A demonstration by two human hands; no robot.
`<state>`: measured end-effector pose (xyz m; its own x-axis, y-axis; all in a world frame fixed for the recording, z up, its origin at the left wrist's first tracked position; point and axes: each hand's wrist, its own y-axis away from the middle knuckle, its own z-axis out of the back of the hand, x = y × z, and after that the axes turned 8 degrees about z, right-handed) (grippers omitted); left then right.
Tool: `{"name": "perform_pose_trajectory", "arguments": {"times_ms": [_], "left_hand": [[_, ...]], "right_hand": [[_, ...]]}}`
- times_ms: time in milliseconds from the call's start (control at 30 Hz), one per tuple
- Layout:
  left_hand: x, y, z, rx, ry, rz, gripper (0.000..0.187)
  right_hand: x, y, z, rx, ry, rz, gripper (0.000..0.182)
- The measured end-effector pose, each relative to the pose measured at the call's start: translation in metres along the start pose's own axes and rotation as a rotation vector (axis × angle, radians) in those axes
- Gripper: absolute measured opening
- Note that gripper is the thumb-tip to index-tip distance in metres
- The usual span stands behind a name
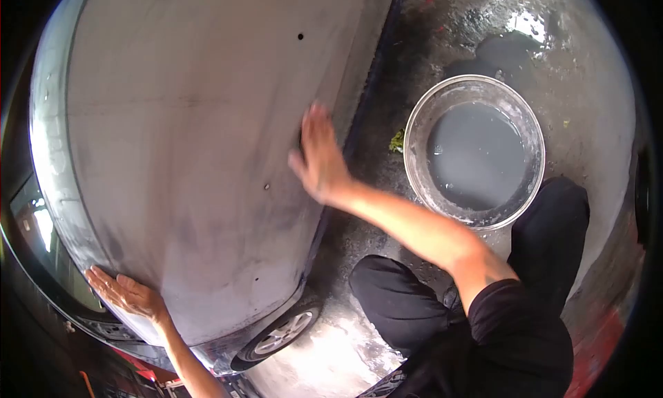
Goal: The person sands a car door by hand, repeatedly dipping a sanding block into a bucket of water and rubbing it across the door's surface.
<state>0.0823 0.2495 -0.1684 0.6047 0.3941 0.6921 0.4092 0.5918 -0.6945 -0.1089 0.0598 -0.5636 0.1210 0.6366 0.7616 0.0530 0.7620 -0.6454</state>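
A car's side panel, dull grey and streaked, fills the left and middle of the view. Flat near its lower left edge, below the window, lies my left hand with fingers stretched out. My right hand, slightly smeared by motion, is against the lower part of the panel. Its fingers are extended and the thumb stands apart; I see nothing held in it. Small dark holes dot the panel, and one sits below my right hand. Whether anything lies under either palm is hidden.
A round bucket of cloudy grey water stands on the wet floor, right of my right forearm. Green scraps lie beside it. My bent knees are close to the car. A wheel shows at the bottom.
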Motion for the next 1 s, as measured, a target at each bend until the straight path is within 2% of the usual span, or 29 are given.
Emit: {"name": "perform_pose_trajectory", "arguments": {"times_ms": [100, 200, 267, 300, 333, 433, 533, 567, 633, 700, 733, 767, 800, 900, 933, 1000], "left_hand": [[-0.005, 0.004, -0.002, 0.001, 0.046, 0.021, 0.053], [-0.005, 0.002, 0.003, 0.002, 0.021, 0.029, 0.053], [-0.004, 0.002, 0.002, 0.014, -0.017, 0.015, 0.053], [-0.005, 0.002, 0.002, 0.004, -0.014, 0.014, 0.053], [-0.004, 0.003, 0.002, 0.003, -0.012, 0.017, 0.053], [0.0, 0.0, 0.003, 0.009, -0.007, 0.007, 0.053], [-0.004, 0.002, 0.004, 0.028, 0.0, 0.024, 0.053], [-0.009, 0.003, 0.001, 0.014, 0.008, 0.05, 0.053], [0.001, 0.005, 0.002, 0.009, 0.001, 0.028, 0.053], [-0.001, 0.003, 0.001, 0.006, 0.001, 0.014, 0.053], [-0.001, 0.003, 0.0, 0.0, 0.006, 0.02, 0.053], [-0.002, 0.005, 0.002, 0.003, 0.01, 0.018, 0.053], [0.0, 0.002, 0.001, 0.001, 0.017, 0.011, 0.053], [0.0, 0.003, 0.0, 0.001, 0.016, 0.018, 0.053], [0.0, 0.004, 0.0, 0.005, 0.014, 0.019, 0.053], [-0.004, 0.005, -0.003, 0.0, 0.008, 0.043, 0.053]], "right_hand": [[-0.079, -0.119, 0.044, -0.314, -0.03, -0.136, 0.076], [-0.067, -0.117, 0.035, -0.328, 0.073, -0.223, 0.073], [-0.007, -0.046, 0.004, -0.121, 0.069, -0.157, 0.084], [0.023, 0.0, -0.011, 0.003, -0.015, -0.053, 0.092], [0.038, 0.035, -0.025, 0.032, -0.059, 0.121, 0.096], [0.002, -0.023, 0.007, 0.016, -0.017, 0.104, 0.094], [-0.08, -0.151, 0.049, -0.354, -0.033, -0.058, 0.082], [-0.083, -0.159, 0.049, -0.352, -0.026, -0.045, 0.082], [-0.07, -0.16, 0.041, -0.436, 0.011, -0.193, 0.082], [-0.003, -0.085, 0.008, -0.268, -0.009, -0.11, 0.087], [0.032, -0.029, -0.009, -0.07, -0.06, -0.068, 0.091], [0.057, 0.029, -0.035, -0.025, -0.113, 0.018, 0.092], [0.059, 0.046, -0.039, 0.073, -0.112, -0.009, 0.091], [0.018, -0.011, -0.013, -0.037, -0.009, 0.034, 0.089], [-0.01, -0.051, 0.006, -0.094, -0.019, -0.072, 0.085], [-0.068, -0.136, 0.038, -0.377, -0.099, -0.157, 0.082]]}}
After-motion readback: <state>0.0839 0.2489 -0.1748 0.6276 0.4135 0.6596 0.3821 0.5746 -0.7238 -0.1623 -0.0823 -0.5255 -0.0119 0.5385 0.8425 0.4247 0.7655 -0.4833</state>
